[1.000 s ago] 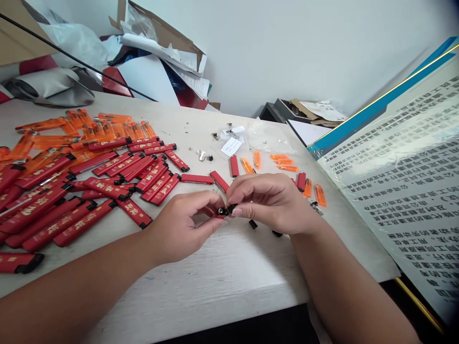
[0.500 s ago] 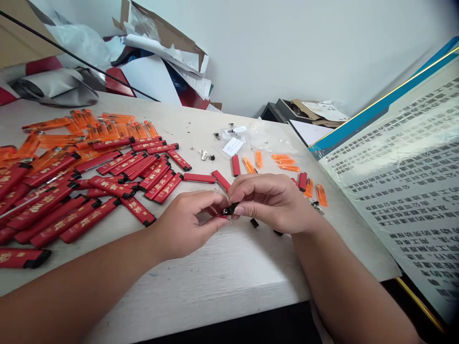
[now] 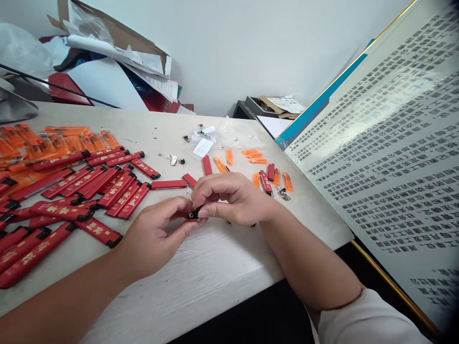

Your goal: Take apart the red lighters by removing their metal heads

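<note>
L hand (image 3: 154, 236) & R hand (image 3: 229, 198): each grip pinching small red lighter (image 3: 192, 216), prob. at its black cap.

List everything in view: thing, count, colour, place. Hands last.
held lighter part: one, red and black, pinched between both hands at table centre
red lighters: dozens, red with gold print, spread over the table's left half
orange lighters: a pile, translucent orange, far left behind the red ones
loose orange and red pieces: about ten, right of centre near the board
metal bits: a few, silver and black, mid table
paper slips: two or so, white, beyond the metal bits
table: one, whitish
printed board: one, white with black text and blue edge, leaning at right
cardboard and papers: heap, brown and white, far left corner
left hand: gripping the part
right hand: fingertips on the part
</note>
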Action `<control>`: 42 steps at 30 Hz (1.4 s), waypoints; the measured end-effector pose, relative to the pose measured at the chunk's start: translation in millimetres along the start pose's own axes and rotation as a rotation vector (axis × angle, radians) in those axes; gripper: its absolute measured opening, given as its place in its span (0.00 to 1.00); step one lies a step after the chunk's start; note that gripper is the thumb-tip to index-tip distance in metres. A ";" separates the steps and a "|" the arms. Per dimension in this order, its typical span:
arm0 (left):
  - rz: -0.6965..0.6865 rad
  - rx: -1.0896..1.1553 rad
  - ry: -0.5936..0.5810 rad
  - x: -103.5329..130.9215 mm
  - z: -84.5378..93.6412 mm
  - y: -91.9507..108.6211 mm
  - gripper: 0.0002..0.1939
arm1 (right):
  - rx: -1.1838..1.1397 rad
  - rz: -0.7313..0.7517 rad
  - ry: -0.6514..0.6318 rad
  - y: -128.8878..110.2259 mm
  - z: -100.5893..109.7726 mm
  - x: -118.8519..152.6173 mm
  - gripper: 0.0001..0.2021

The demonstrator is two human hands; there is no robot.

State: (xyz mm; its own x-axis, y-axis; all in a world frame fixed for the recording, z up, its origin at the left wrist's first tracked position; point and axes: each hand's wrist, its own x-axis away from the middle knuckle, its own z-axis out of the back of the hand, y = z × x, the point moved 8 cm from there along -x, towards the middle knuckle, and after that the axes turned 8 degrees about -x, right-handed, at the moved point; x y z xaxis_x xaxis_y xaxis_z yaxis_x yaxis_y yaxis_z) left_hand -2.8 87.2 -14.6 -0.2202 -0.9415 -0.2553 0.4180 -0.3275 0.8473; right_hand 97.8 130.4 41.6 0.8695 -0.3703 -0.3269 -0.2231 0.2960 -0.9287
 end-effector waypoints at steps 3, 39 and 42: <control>0.057 0.069 -0.008 0.1 -4.8 -3.2 0.08 | 0.087 0.040 -0.008 -2.7 -0.2 0.2 0.02; 0.090 0.136 -0.094 -2.4 -28.9 13.8 0.07 | 0.353 0.301 0.305 -15.6 -18.9 33.3 0.08; 0.089 0.113 -0.084 -3.9 -27.9 15.4 0.08 | 0.369 0.296 0.298 -16.4 -20.0 34.4 0.08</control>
State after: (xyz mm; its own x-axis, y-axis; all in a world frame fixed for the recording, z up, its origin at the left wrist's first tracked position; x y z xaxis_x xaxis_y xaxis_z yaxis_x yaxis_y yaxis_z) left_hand 29.1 83.6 -13.5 -0.2619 -0.9547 -0.1412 0.3380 -0.2277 0.9132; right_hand 122.5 95.1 42.1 0.6187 -0.4415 -0.6498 -0.2233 0.6942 -0.6843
